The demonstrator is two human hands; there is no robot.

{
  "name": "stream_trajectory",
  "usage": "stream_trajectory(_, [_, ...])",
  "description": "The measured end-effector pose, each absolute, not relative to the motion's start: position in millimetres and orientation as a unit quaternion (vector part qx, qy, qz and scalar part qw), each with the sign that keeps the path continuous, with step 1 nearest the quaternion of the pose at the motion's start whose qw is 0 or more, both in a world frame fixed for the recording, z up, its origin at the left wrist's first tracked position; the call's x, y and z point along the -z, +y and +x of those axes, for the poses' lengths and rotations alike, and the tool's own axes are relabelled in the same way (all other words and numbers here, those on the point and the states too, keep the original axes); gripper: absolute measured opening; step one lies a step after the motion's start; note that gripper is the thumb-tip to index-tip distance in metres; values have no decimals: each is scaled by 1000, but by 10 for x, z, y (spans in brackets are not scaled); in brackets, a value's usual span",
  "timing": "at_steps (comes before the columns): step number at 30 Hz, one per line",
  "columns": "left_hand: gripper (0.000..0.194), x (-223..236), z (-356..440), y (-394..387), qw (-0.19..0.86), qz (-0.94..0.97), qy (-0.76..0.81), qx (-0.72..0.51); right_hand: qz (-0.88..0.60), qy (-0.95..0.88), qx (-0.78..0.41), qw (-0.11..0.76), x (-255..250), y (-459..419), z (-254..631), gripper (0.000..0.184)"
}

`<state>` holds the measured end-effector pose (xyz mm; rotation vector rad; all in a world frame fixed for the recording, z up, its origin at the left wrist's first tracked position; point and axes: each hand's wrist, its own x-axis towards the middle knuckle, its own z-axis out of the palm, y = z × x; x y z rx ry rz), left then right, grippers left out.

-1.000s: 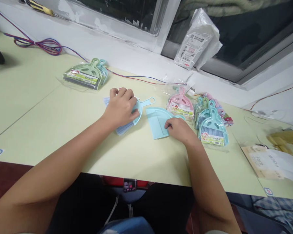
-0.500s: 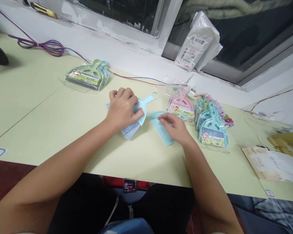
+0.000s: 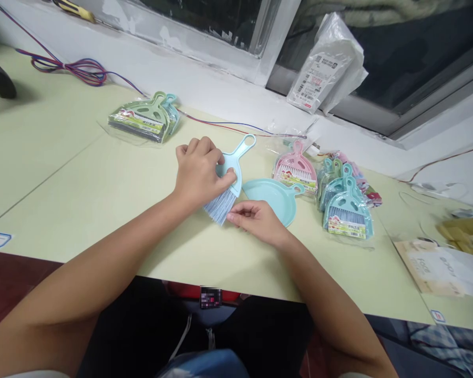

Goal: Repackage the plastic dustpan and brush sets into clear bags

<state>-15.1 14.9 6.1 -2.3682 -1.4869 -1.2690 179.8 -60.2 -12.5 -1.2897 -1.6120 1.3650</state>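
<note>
My left hand (image 3: 199, 170) is closed around a small light-blue hand brush (image 3: 229, 181), its looped handle pointing up and right and its bristles down toward me. At the bristle tips, the fingers of my right hand (image 3: 256, 220) are pinched together; whether they hold the bristles is unclear. A matching light-blue mini dustpan (image 3: 274, 194) lies flat on the pale green table (image 3: 82, 184) just behind my right hand, untouched.
A bagged green and blue brush set (image 3: 144, 118) lies at the back left. A pink set (image 3: 294, 168) and several blue and green sets (image 3: 345, 202) lie to the right. Coloured wires (image 3: 79, 71) run along the white sill. A plastic parcel (image 3: 323, 68) leans on the window. Paper packaging (image 3: 437, 265) sits far right.
My right hand let go of the dustpan, which now lies flat, and moved left to the brush bristles. My left hand turned the brush so its handle points further up.
</note>
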Motion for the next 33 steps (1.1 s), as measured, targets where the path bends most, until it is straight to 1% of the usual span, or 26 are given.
stream_trajectory(3, [16, -78, -187, 184, 39, -767, -494, 407, -508, -608, -521, 318, 71, -587, 1870, 30])
stream_trajectory(5, [18, -90, -223, 225, 35, -767, -519, 375, -533, -586, -500, 349, 18, -546, 1965, 31])
stream_trajectory(8, [22, -55, -288, 320, 18, -772, -568, 284, -571, -552, -459, 399, -25, -450, 2141, 35])
stream_trajectory(11, [24, 68, -361, 444, 24, -774, -588, 234, -598, -532, -427, 420, 7, -357, 2279, 37])
stream_trajectory(16, [28, 263, -457, 596, 56, -775, -575, 255, -616, -528, -412, 415, 92, -286, 2341, 37])
stream_trajectory(20, [30, 242, -421, 561, 51, -782, -574, 238, -622, -536, -395, 411, 89, -274, 2371, 34])
stream_trajectory(22, [29, 203, -376, 509, 38, -792, -575, 201, -626, -537, -383, 415, 83, -263, 2410, 33])
stream_trajectory(25, [27, 154, -338, 447, -3, -805, -582, 114, -631, -533, -374, 422, 95, -238, 2474, 32])
stream_trajectory(27, [26, 127, -357, 433, -21, -810, -581, 81, -633, -533, -369, 424, 119, -215, 2511, 31])
stream_trajectory(30, [28, 69, -427, 441, -13, -809, -579, 103, -636, -541, -352, 423, 146, -182, 2570, 29])
stream_trajectory(32, [26, 7, -465, 443, 6, -797, -581, 162, -646, -554, -315, 421, 135, -175, 2637, 28])
stream_trajectory(33, [24, -28, -475, 438, 15, -789, -579, 204, -658, -565, -276, 414, 118, -179, 2683, 26])
